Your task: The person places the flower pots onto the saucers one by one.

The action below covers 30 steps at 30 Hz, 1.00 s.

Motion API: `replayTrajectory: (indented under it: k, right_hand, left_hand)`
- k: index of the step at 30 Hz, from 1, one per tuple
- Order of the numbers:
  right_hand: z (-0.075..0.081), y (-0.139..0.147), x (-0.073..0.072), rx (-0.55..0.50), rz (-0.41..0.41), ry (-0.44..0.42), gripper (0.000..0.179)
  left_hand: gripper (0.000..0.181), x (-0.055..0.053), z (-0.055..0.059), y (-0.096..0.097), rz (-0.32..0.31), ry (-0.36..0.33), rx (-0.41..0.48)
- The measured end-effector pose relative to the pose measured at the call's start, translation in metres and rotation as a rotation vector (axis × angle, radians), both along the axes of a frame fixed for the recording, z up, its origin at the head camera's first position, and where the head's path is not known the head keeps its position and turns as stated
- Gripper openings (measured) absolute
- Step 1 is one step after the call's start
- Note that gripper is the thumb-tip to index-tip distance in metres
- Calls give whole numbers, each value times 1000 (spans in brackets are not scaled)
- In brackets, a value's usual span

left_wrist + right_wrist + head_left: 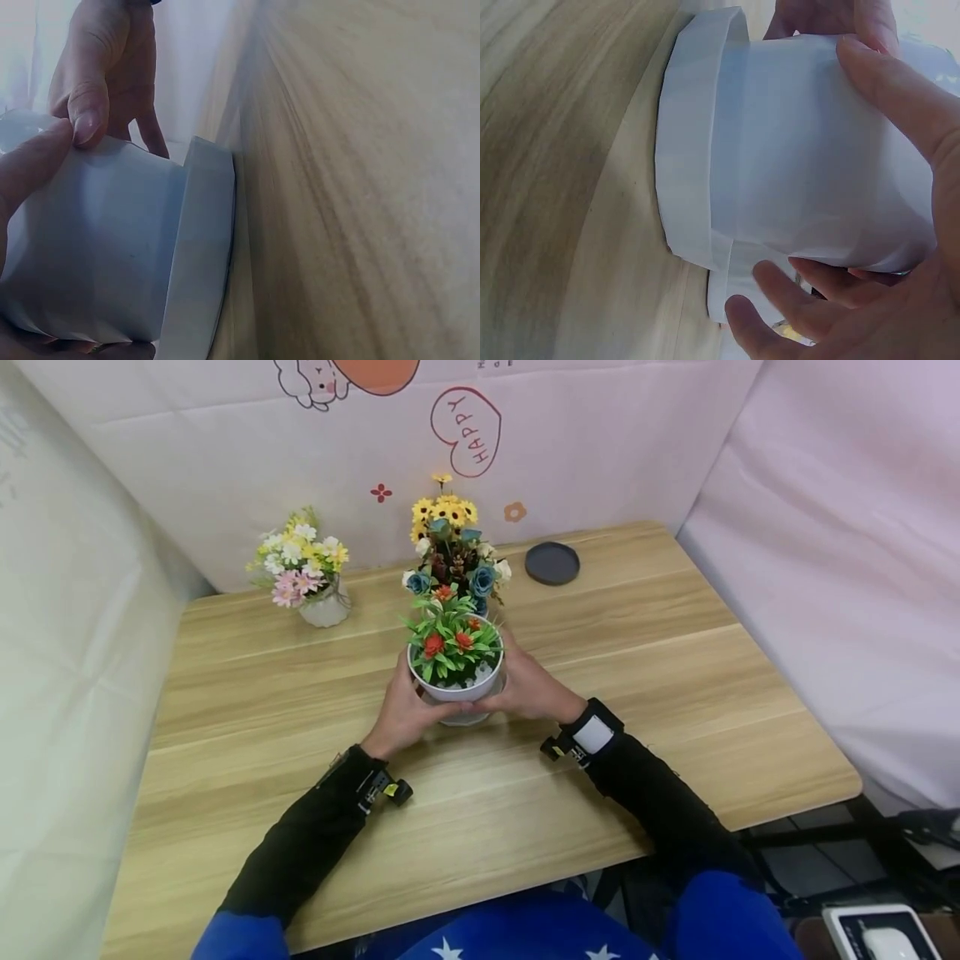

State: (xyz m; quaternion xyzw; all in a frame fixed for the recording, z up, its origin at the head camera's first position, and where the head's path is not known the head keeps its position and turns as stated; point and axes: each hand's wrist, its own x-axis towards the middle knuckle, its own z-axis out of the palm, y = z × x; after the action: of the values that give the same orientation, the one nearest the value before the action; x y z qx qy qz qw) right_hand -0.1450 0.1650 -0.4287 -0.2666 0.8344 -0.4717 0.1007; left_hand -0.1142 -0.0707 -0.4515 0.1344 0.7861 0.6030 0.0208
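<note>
A white flower pot (pixel 453 693) with green leaves and red flowers (pixel 447 643) stands near the middle of the table. From the left side, my left hand (pixel 405 710) grips it, the thumb across the near wall. My right hand (pixel 532 685) holds the opposite side, the thumbs meeting in front. In the right wrist view, two of the right fingers (pixel 791 307) stick out near the lower wall. Around the pot's base is a faceted white saucer (pixel 690 142), down on the table; the same saucer (pixel 202 247) shows in the left wrist view.
Just behind the held pot rise blue and cream roses (pixel 482 580) and yellow sunflowers (pixel 446 512), their base mostly hidden. A white pot (pixel 326 607) of white, yellow and pink flowers stands back left. A dark round saucer (pixel 552 563) lies near the table's back edge.
</note>
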Motion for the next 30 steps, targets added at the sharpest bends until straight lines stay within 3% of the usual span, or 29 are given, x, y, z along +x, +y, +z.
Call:
replayTrajectory:
  k: [9,11,13,17,20,30]
  right_hand:
    - [-6,-3,0,-10,-12,-16,132]
    - [-7,-3,1,-6,-19,-17,133]
    - [-6,-4,1,-11,-17,-21,132]
    - [-5,-9,0,-22,6,-25,134]
    - [-5,-15,-1,-31,13,-27,135]
    - [-10,-42,2,-67,59,-32,130]
  left_hand:
    - [129,0,-2,-1,-3,13,-28]
    - [130,1,0,0,-9,5,-30]
    - [127,5,11,1,-10,-6,-29]
    - [126,7,12,-2,6,-4,-36]
    - [127,4,2,-9,20,10,-43]
    - [125,16,-1,-35,53,-21,-41]
